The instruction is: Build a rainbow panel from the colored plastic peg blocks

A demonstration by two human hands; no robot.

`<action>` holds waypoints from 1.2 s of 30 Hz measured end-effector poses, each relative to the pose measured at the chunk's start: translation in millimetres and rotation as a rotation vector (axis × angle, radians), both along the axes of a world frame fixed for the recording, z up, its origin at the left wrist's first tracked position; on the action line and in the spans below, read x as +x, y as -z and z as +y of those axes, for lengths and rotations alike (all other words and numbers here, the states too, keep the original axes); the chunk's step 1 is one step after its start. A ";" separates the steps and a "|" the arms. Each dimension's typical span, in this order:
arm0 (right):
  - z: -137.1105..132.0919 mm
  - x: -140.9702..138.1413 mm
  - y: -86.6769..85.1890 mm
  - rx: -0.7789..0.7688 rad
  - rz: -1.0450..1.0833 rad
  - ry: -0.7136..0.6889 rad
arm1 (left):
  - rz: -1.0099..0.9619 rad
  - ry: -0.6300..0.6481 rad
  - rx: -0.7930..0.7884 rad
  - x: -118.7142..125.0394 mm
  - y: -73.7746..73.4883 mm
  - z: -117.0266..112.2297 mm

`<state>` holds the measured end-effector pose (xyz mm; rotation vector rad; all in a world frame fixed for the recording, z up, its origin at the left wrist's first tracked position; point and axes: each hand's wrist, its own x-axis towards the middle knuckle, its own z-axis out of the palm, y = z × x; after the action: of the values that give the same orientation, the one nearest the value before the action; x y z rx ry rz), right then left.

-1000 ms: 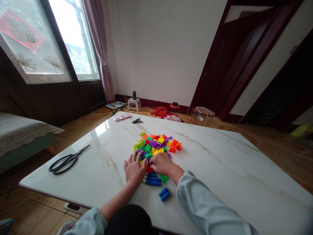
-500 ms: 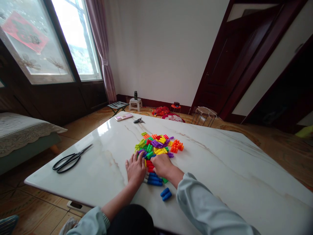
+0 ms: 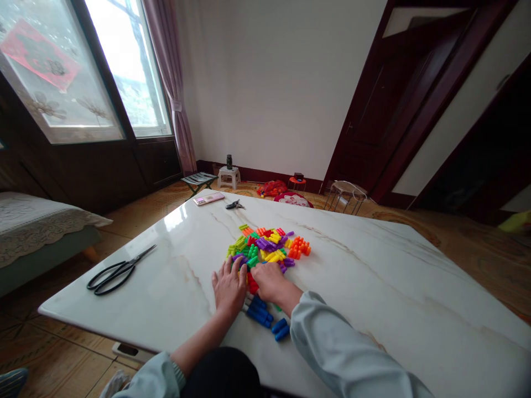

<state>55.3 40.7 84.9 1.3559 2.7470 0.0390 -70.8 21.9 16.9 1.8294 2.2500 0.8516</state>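
Head view: a pile of coloured plastic blocks (image 3: 267, 244) is lying on a white, brown-veined tabletop (image 3: 373, 287). The left hand (image 3: 229, 286) is resting palm-down on the pile's near-left edge, its slightly spread fingers pointing toward the far side; whether they are gripping anything cannot be told. The right hand (image 3: 270, 282) is curling its fingers at the near-right edge, beside a red block (image 3: 251, 284); its grip is staying hidden behind the knuckles. On the pile's near side, blue blocks (image 3: 259, 313) are running lengthwise from far left to near right; next to them, a blue pair (image 3: 281, 329) is running from near left to far right. Left of the pile, black scissors (image 3: 120, 272) are pointing their blades far-right. Beyond the pile, a phone (image 3: 208, 198) is lying toward the left; a curtain (image 3: 170, 77) is hanging farther back, and a maroon door (image 3: 385, 99) is standing to the right. Both hands are covering part of the red block. One dark item (image 3: 234, 205) near the phone is appearing too small to identify. The bottom edge is cutting off both sleeves (image 3: 344, 348).
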 end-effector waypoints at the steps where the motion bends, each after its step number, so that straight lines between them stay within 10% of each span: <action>1: -0.2 -0.6 0.6 0.012 0.008 -0.010 | 0.002 -0.001 0.000 0.0 0.0 -0.1; 9: 7.2 8.5 -1.0 -0.085 0.181 0.009 | 0.033 -0.011 -0.005 2.2 -2.0 -0.3; 16: 75.0 16.7 0.7 0.073 0.583 0.309 | 0.034 -0.019 -0.028 4.5 -0.3 0.3; 25: 173.6 -11.5 10.3 -0.010 0.321 0.454 | 0.032 -0.021 -0.026 6.3 0.3 -0.6; 36: 199.2 -28.3 15.8 -0.011 0.323 0.550 | 0.019 -0.010 -0.027 7.2 -1.1 -3.2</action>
<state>27.0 239.9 69.0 2.2296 2.4756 -0.2459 -63.6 18.8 18.0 1.8232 2.2726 0.8046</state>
